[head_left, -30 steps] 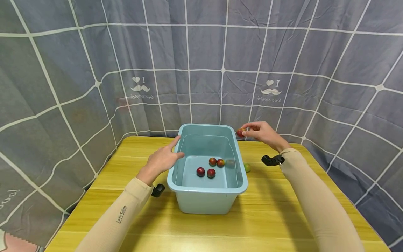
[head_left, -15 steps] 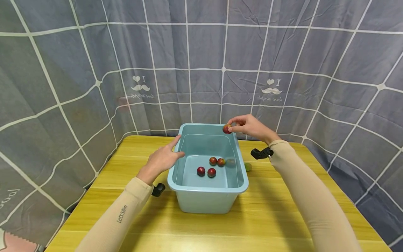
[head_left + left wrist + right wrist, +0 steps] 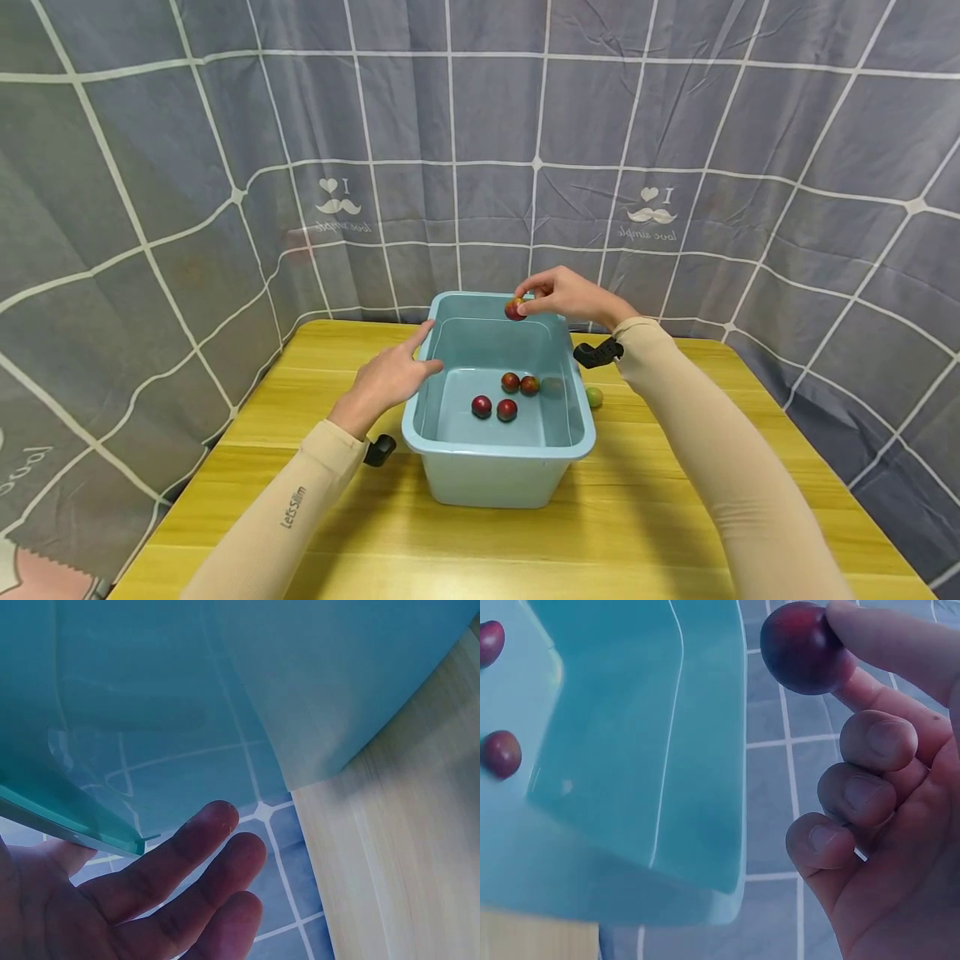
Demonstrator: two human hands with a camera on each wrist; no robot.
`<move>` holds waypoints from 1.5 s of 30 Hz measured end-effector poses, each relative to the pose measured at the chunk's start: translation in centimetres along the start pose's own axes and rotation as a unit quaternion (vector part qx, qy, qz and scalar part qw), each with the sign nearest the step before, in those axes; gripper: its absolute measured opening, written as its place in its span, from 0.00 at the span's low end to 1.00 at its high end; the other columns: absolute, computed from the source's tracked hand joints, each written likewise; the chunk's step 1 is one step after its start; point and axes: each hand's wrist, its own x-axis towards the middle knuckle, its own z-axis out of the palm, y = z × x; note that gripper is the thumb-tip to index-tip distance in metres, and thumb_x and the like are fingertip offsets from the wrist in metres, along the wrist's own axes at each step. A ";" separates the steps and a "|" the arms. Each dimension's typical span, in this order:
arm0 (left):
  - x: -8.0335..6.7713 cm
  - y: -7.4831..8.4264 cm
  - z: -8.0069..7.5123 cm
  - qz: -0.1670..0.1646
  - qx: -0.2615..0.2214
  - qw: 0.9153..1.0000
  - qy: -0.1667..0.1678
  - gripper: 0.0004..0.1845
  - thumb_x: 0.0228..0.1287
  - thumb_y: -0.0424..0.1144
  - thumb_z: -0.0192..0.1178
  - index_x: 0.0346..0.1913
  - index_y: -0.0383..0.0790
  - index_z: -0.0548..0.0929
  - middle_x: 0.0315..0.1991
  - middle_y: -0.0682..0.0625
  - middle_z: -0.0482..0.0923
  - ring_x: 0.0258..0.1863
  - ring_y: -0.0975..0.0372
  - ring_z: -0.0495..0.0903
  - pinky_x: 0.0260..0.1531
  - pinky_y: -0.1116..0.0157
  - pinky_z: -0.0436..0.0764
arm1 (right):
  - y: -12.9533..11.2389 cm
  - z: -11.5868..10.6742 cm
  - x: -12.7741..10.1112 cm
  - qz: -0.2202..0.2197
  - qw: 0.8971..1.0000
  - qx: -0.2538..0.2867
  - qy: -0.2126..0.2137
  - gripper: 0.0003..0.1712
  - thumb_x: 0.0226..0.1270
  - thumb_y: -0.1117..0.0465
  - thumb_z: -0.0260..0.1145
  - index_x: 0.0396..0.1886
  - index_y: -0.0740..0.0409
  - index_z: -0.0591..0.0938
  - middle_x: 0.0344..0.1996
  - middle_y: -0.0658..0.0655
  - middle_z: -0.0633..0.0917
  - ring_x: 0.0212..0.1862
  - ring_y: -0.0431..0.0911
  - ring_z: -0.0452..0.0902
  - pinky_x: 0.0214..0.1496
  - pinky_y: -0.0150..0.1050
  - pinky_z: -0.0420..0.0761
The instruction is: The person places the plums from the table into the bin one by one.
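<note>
My right hand [image 3: 573, 296] pinches a dark red plum [image 3: 804, 649] between thumb and index finger, above the far end of a light blue plastic basin [image 3: 495, 452]. In the right wrist view the other fingers are curled below the plum, holding nothing. My left hand [image 3: 386, 379] is at the basin's left rim, its thumb over the inner side. The left wrist view shows its long fingers [image 3: 199, 829] extended beside the outer wall, loosely spread. Several red plums [image 3: 507, 409] lie on the basin floor.
A green round fruit [image 3: 594, 397] rests on the yellow wooden table [image 3: 300, 400], just right of the basin. Behind the table hangs a grey curtain [image 3: 495, 208] with white grid lines. Black cameras are strapped at both wrists.
My right hand has carried the plum leftward, from outside the basin's right rim to above its far end. The left hand has stayed at the left rim.
</note>
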 end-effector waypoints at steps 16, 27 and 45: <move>0.0 0.4 -0.1 -0.005 0.013 1.000 0.004 0.42 0.68 0.62 0.51 0.81 0.68 0.46 0.73 0.42 0.68 0.59 0.43 0.79 0.30 0.56 0.75 | -0.7 1.3 2.1 0.004 0.997 -0.041 -0.065 0.13 0.67 0.51 0.70 0.49 0.47 0.88 0.23 0.53 0.78 0.27 0.46 0.66 0.35 0.40 0.66; 0.2 0.8 0.0 -0.005 0.018 1.000 -0.002 0.42 0.67 0.63 0.51 0.81 0.70 0.45 0.74 0.42 0.67 0.63 0.43 0.77 0.33 0.54 0.77 | -0.3 1.4 2.6 0.017 0.997 -0.040 -0.070 0.17 0.67 0.52 0.71 0.52 0.52 0.87 0.27 0.53 0.82 0.34 0.48 0.72 0.42 0.41 0.71; 0.0 0.5 0.0 -0.006 0.011 1.000 -0.001 0.42 0.67 0.62 0.51 0.81 0.70 0.45 0.74 0.42 0.67 0.61 0.43 0.78 0.34 0.54 0.78 | 0.5 0.2 -0.5 0.018 1.000 -0.011 -0.018 0.17 0.69 0.51 0.69 0.53 0.53 0.86 0.26 0.55 0.80 0.31 0.53 0.69 0.41 0.42 0.71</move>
